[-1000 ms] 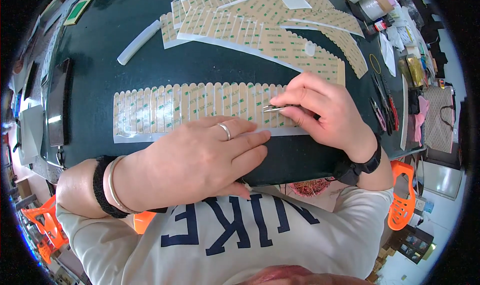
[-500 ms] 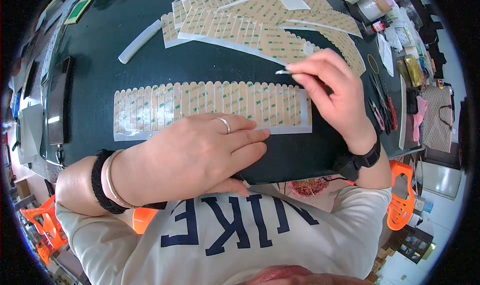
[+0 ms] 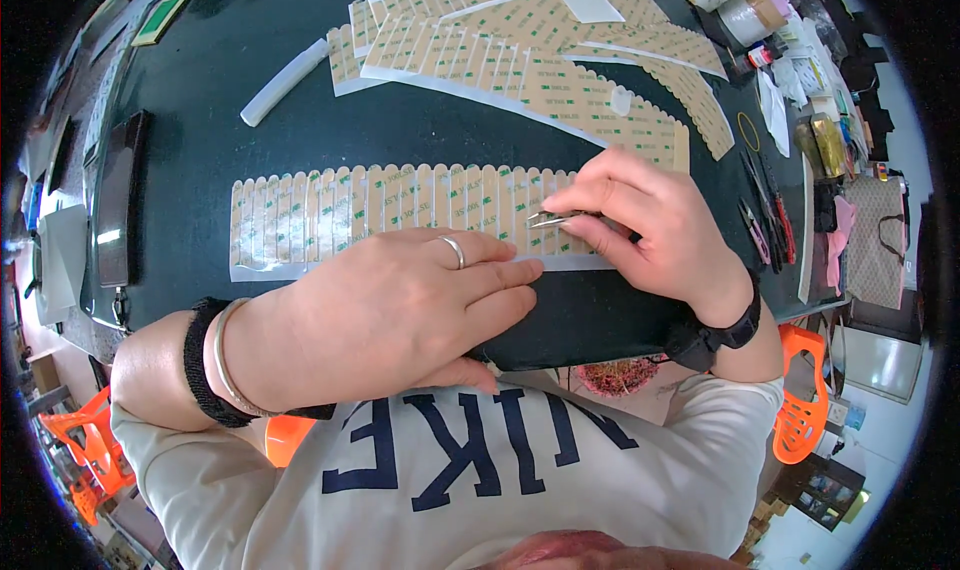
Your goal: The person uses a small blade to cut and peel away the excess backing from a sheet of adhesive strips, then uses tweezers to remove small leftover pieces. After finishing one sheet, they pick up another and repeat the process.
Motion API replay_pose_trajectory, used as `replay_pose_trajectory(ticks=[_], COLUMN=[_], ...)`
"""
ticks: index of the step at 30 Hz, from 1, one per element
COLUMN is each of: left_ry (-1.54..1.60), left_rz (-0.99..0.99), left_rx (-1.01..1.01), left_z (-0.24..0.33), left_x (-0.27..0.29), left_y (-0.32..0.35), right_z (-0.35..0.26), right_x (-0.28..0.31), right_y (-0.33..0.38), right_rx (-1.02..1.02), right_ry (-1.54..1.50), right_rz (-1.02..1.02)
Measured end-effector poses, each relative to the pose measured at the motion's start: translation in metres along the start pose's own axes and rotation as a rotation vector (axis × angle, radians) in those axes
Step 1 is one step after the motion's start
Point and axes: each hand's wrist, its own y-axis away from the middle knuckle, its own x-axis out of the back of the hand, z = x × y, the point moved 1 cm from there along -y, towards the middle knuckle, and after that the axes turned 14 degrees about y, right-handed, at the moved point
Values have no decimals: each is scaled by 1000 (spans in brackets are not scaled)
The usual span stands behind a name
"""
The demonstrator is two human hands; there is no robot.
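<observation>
A sheet of tan adhesive strips with rounded top ends and a white lower border lies in front of me on the dark table. My left hand rests flat across its lower edge, fingers stretched out and pressing on it. Metal tweezers are pinched in my right hand, which is over the sheet's right part. Their two tips point left, at the strips just above my left fingertips. Whether the tips touch a strip I cannot tell. My right hand covers the sheet's right end.
Beyond, several more adhesive sheets overlap, with a small white piece on top. A white roll lies left of them. Pliers or scissors and a yellow rubber band lie right. A dark long case is at the left edge.
My right hand has moved left and nearer with the tweezers, from beyond the sheet's right end to over its strips. My left hand stays in place.
</observation>
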Motion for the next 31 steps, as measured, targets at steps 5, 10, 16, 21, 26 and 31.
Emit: replay_pose_trajectory(ticks=[5,10,16,21,26,31], left_ry=[10,51,49,16,-3,-3], left_rz=[9,21,16,10,1,-20], left_rx=[0,-9,-12,-3,-7,-10], left_z=[-1,2,2,1,1,1], left_x=[-1,1,1,0,0,0], left_y=[0,0,0,0,0,0], right_z=[-4,-2,7,0,3,5], right_x=[1,0,-2,1,-3,-4], right_y=[1,0,-2,-4,-2,-1], right_rx=[4,20,-72,-122,-28,27], right_ry=[-1,58,154,53,74,190], right_rz=[1,43,171,117,64,81])
